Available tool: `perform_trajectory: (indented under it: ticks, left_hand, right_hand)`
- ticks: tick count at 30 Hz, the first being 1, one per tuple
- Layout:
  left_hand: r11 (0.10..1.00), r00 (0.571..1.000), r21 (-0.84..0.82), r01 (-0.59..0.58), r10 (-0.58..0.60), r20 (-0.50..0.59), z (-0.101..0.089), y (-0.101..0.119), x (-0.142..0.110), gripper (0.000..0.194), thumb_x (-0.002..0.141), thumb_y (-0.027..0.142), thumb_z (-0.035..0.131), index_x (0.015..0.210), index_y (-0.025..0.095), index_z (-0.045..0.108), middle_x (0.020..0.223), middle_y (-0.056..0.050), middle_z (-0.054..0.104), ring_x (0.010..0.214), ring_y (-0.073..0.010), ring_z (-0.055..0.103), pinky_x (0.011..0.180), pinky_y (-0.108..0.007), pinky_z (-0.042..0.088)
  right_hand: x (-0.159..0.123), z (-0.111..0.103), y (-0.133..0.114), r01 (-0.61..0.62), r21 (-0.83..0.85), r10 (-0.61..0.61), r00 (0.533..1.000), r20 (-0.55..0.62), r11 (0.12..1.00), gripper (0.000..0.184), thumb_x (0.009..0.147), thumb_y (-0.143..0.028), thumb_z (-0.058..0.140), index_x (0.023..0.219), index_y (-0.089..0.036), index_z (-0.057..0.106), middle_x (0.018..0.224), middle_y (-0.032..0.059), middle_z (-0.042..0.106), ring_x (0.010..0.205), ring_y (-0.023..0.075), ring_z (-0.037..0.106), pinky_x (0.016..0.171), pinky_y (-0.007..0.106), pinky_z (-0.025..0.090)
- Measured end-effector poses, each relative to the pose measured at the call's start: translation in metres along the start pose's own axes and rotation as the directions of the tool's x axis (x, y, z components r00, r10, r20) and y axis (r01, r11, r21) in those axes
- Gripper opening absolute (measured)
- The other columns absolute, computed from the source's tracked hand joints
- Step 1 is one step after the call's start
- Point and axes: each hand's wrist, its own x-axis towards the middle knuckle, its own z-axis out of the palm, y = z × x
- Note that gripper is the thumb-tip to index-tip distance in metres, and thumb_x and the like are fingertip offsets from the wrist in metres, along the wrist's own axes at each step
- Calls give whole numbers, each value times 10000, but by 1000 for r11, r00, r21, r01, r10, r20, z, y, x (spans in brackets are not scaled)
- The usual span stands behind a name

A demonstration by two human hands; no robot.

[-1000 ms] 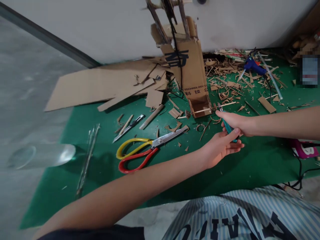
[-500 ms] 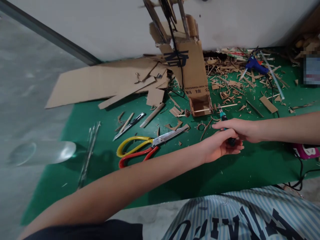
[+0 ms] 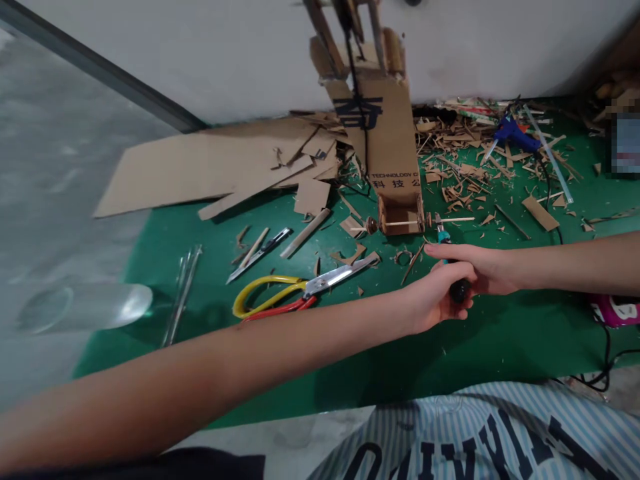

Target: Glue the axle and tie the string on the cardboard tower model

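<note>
Both hands are closed around a pair of pliers (image 3: pixel 443 236) with teal and black handles. My left hand (image 3: pixel 431 300) wraps the handles from the left, my right hand (image 3: pixel 493 268) from the right, and the fingers partly hide them. The metal jaws are at a thin wooden stick (image 3: pixel 461 219), just right of a small round cardboard wheel; whether they bite into it is too small to tell. That stick runs crosswise through the open lower end of a tall cardboard structure (image 3: pixel 393 143), with another small wheel (image 3: pixel 371 225) on its left.
Scissors (image 3: pixel 327 280) and a utility knife (image 3: pixel 260 253) lie left of the hands. Cardboard scraps and a blue glue gun (image 3: pixel 519 135) are at the back right. A large cardboard sheet (image 3: pixel 190 160), clear sticks (image 3: pixel 183 293) and a clear cylinder (image 3: pixel 85 308) are at left.
The pliers stand slightly more upright, their jaws close to the stick in both frames. My left forearm now covers more of the scissors' red handle. The view has shifted a little.
</note>
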Motion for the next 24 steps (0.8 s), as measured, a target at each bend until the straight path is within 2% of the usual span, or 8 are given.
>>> perform_trajectory:
  ticks: [2,4,6,8,10,14,19,24]
  left_hand:
    - [996,997,70,-56,53,51,-2,0,4,180,831,185,635,666,201,565,562,10,545,502,-94,531,421,-173,410]
    - [980,980,139,-144,122,157,-4,1,8,199,850,149,607,655,187,590,565,3,562,501,-90,550,443,-179,439]
    - [975,977,180,-129,94,192,-4,3,10,227,857,104,567,644,169,611,591,-7,589,532,-96,598,503,-206,510]
    - [984,993,178,4,-25,111,0,6,8,248,862,76,546,639,153,625,622,-14,608,576,-98,638,590,-231,575]
    - [986,997,155,59,-66,40,4,8,4,269,866,44,533,632,137,628,635,-20,615,587,-89,643,634,-226,591]
    - [993,999,115,35,-33,-18,6,3,0,256,866,31,555,637,124,622,632,-41,630,571,-93,641,586,-188,584]
    - [994,999,102,-34,34,4,1,-10,5,179,877,24,561,752,119,647,609,-29,637,537,-100,642,585,-203,616]
    - [989,996,127,-75,79,-29,0,-16,6,161,900,24,567,785,130,604,570,-3,604,494,-112,640,574,-238,621]
  right_hand:
    - [-1,0,-4,-20,3,20,999,30,1000,520,920,-667,633,700,-196,616,572,23,631,500,134,551,473,235,465]
    - [-1,0,-7,-45,4,45,998,47,999,400,923,-574,657,775,-203,647,588,10,646,486,131,552,456,228,459]
    - [1,3,-9,-72,-1,72,997,41,997,300,914,-496,653,812,-214,648,573,-6,632,446,133,527,401,227,417]
    - [3,6,-9,-100,-15,100,995,-4,995,264,908,-445,616,779,-215,628,533,-6,595,404,141,494,346,238,363]
    - [6,10,-8,-105,-30,103,991,-87,994,282,905,-412,574,704,-214,588,486,2,544,372,149,463,317,252,329]
    - [9,16,-5,-105,-46,94,974,-208,993,334,892,-376,538,598,-219,525,431,16,479,334,167,445,294,280,310]
    - [11,17,3,-17,-78,-4,965,-263,997,262,833,-306,592,594,-205,555,456,15,525,351,170,494,307,276,348]
    - [16,14,12,26,-96,-55,950,-309,995,307,848,-340,606,574,-211,552,421,9,515,335,170,488,294,274,337]
